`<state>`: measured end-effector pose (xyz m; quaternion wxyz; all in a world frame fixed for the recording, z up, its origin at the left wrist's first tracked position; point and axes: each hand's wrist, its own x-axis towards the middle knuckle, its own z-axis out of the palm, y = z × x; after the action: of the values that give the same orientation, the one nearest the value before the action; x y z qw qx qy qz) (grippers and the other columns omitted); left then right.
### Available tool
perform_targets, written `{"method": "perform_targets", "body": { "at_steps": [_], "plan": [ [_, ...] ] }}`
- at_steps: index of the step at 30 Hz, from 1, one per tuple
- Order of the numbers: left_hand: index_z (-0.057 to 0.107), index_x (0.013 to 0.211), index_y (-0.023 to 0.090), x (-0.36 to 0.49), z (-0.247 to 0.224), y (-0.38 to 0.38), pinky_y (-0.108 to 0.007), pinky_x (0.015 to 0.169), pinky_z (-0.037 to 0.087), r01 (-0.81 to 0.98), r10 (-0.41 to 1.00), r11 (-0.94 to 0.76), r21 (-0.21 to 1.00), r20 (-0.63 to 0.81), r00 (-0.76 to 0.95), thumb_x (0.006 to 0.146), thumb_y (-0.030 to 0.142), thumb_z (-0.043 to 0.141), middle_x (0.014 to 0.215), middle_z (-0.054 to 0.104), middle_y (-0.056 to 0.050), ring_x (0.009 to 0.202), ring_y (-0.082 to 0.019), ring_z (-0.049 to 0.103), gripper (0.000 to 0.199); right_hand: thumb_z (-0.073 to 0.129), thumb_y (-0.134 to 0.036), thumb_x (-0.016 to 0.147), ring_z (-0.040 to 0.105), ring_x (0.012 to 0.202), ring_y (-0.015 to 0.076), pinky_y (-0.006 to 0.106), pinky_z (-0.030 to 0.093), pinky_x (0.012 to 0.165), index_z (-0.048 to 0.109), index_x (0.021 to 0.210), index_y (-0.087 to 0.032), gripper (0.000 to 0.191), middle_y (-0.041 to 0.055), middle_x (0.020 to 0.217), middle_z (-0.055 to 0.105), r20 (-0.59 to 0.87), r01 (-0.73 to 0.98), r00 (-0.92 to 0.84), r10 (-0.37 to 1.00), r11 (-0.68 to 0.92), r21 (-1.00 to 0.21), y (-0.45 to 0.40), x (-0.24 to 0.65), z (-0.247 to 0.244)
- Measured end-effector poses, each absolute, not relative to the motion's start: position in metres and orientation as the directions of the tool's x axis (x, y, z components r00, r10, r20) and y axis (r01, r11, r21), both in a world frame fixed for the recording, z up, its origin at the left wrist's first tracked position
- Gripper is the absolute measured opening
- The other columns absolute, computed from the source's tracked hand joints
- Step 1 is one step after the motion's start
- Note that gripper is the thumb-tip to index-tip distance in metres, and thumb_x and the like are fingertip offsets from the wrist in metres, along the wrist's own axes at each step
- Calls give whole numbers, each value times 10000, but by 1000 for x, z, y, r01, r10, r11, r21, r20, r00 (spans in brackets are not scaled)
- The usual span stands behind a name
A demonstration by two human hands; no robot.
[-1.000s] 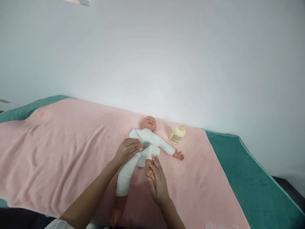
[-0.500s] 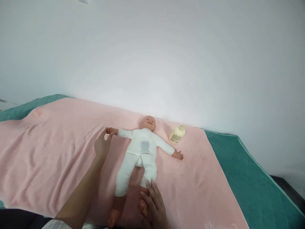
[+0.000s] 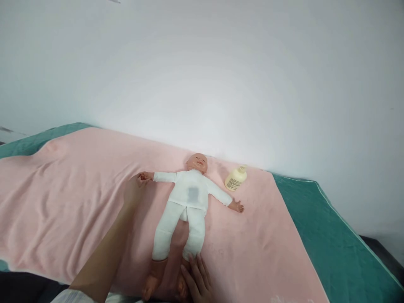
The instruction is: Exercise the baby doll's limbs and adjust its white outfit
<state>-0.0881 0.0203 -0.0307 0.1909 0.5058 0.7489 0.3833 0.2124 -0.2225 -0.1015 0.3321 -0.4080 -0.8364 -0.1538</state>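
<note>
A baby doll (image 3: 189,191) in a white cloth suit lies on its back with both arms spread. My left hand (image 3: 134,190) pinches the doll's hand on the left side, its fingertips partly hidden behind that hand. Stretched fingers of my right hand (image 3: 199,280) lie over the ankle of the doll's leg on the right, close to its foot (image 3: 182,286). A grey patch (image 3: 193,194) shows on the doll's belly. Beside the doll's other arm, a pale yellow bottle (image 3: 235,180) with printed text stands on the blanket.
The pink blanket (image 3: 259,240) is wrinkled at the left and lies over a green quilted cover (image 3: 334,231). A pale wall (image 3: 202,75) rises right behind the doll's head. Something dark (image 3: 381,252) sits past the cover at the right.
My right hand has slid down along the doll's leg, and that leg has shifted a little to the left. My left hand keeps its pinch, a touch lower.
</note>
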Motion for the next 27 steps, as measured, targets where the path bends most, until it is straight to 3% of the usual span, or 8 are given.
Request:
{"method": "perform_targets", "body": {
  "at_steps": [2, 5, 12, 17, 22, 27],
  "plan": [
    [573, 1222, 213, -84, -33, 19, -393, 711, 509, 560, 895, 185, 807, 97, -436, 796, 376, 605, 1052, 709, -113, 925, -328, 670, 457, 402, -382, 968, 473, 1288, 297, 414, 571, 887, 529, 1343, -183, 443, 115, 1314, 581, 667, 779, -465, 582, 627, -4, -222, 213, -96],
    [540, 1274, 237, -75, -36, 19, -431, 850, 506, 463, 849, 87, 882, 177, -497, 812, 355, 613, 1208, 653, -99, 1094, -311, 616, 482, 362, -358, 980, 480, 1281, 302, 411, 581, 862, 555, 1319, -185, 426, 124, 1287, 602, 662, 778, -478, 576, 628, 15, -222, 212, -90],
    [642, 1183, 186, -45, -22, 23, -392, 932, 510, 184, 783, -217, 959, 283, -553, 753, 287, 696, 1156, 682, -90, 1052, -247, 648, 445, 397, -231, 956, 433, 1326, 285, 434, 551, 930, 551, 1306, -175, 386, 124, 1350, 550, 687, 791, -373, 623, 601, -116, -212, 209, -75],
    [695, 1091, 165, -18, -2, 11, -380, 937, 517, 161, 810, -291, 943, 333, -483, 747, 299, 713, 1083, 716, -74, 1009, -239, 668, 369, 480, -228, 922, 344, 1378, 314, 524, 484, 998, 481, 1348, -157, 432, 149, 1442, 442, 674, 771, -354, 648, 610, -181, -185, 213, -47],
    [724, 1000, 219, 12, 11, -12, -357, 901, 539, 323, 794, -432, 842, 525, -308, 812, 321, 681, 1006, 737, -28, 951, -211, 681, 218, 454, -270, 937, 319, 1394, 303, 523, 441, 1037, 428, 1385, -149, 466, 160, 1476, 389, 667, 743, -367, 649, 635, -209, -153, 215, -22],
    [713, 1042, 256, 23, 4, -19, -362, 901, 552, 406, 650, -714, 570, 756, 81, 894, 255, 591, 1060, 729, -33, 993, -194, 683, 191, 417, -324, 954, 286, 1410, 290, 511, 401, 1072, 406, 1405, -153, 482, 144, 1497, 355, 628, 732, -374, 683, 633, -252, -136, 214, -13]
  ]
}}
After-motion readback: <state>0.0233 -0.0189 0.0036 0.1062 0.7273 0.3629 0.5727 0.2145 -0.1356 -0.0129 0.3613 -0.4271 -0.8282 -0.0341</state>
